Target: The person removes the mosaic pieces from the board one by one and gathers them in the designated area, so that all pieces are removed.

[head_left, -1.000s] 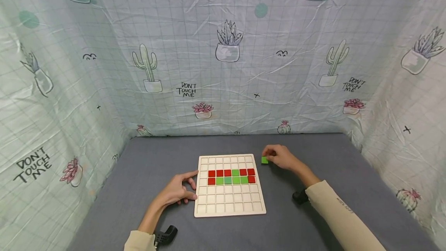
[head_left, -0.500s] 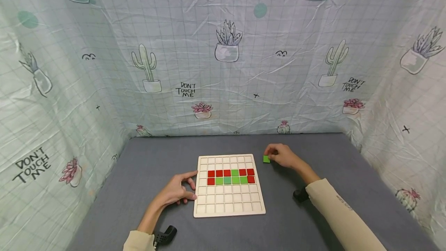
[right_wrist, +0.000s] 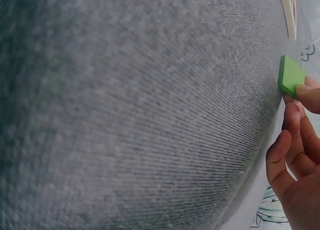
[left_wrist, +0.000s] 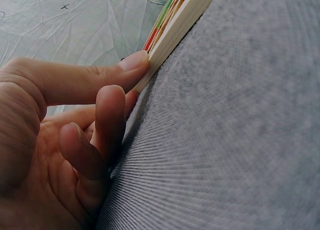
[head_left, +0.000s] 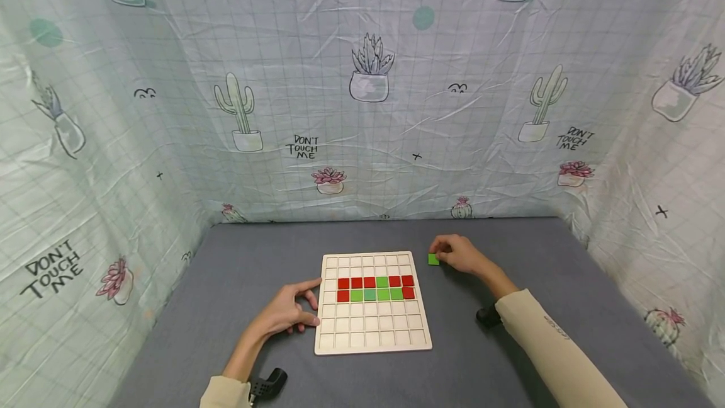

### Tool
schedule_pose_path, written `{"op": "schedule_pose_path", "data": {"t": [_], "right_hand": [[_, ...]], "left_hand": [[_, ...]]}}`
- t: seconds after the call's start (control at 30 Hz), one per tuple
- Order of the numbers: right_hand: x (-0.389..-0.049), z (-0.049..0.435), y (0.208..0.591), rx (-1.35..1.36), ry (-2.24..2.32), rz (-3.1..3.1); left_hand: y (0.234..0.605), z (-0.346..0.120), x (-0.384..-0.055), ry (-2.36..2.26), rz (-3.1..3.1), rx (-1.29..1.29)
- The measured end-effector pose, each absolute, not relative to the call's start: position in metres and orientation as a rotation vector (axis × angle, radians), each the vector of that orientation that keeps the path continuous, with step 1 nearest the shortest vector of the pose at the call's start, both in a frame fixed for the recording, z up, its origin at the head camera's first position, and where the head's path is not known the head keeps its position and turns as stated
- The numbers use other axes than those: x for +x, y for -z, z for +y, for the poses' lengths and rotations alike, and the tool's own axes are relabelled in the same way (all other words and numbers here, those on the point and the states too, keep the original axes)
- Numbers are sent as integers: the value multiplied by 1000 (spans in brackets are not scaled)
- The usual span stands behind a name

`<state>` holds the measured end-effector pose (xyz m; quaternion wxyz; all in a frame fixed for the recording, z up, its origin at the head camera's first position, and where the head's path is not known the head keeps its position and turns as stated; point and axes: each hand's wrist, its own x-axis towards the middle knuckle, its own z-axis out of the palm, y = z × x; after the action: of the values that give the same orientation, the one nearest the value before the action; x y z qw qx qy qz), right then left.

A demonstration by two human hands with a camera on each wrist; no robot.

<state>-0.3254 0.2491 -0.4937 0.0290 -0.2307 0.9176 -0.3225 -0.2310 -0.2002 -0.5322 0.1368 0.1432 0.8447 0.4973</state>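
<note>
A light wooden grid board [head_left: 374,326] lies on the grey table, two of its middle rows filled with red and green square tiles. My left hand [head_left: 285,309] is at the board's left edge, index finger and thumb set apart along it. In the left wrist view, the thumb [left_wrist: 135,63] touches the board's side [left_wrist: 182,28], while other fingers bend loosely beside it. Just right of the board's far right corner, my right hand [head_left: 460,255] pinches a bright green square tile [right_wrist: 291,76] by one edge, close over the cloth.
Grey cloth covers the table [head_left: 266,250]. A pale curtain [head_left: 368,137] printed with cacti encloses the back and both sides. Black wrist devices [head_left: 269,384] sit on both forearms, close to the table surface.
My right hand, with the green tile, has shifted slightly right, away from the board, and then stayed there. The left hand and board have not moved.
</note>
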Motion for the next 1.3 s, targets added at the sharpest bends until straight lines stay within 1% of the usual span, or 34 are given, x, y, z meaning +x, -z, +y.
{"op": "schedule_pose_path", "data": {"t": [0.4, 0.77, 1.3], "right_hand": [[-326, 248, 500, -668, 1039, 2823], [-326, 246, 502, -613, 991, 2827], [-326, 248, 500, -648, 984, 2808]], "left_hand": [[532, -200, -232, -1438, 2438, 421], [531, -201, -231, -1457, 2412, 421], [532, -201, -233, -1445, 2418, 414]]}}
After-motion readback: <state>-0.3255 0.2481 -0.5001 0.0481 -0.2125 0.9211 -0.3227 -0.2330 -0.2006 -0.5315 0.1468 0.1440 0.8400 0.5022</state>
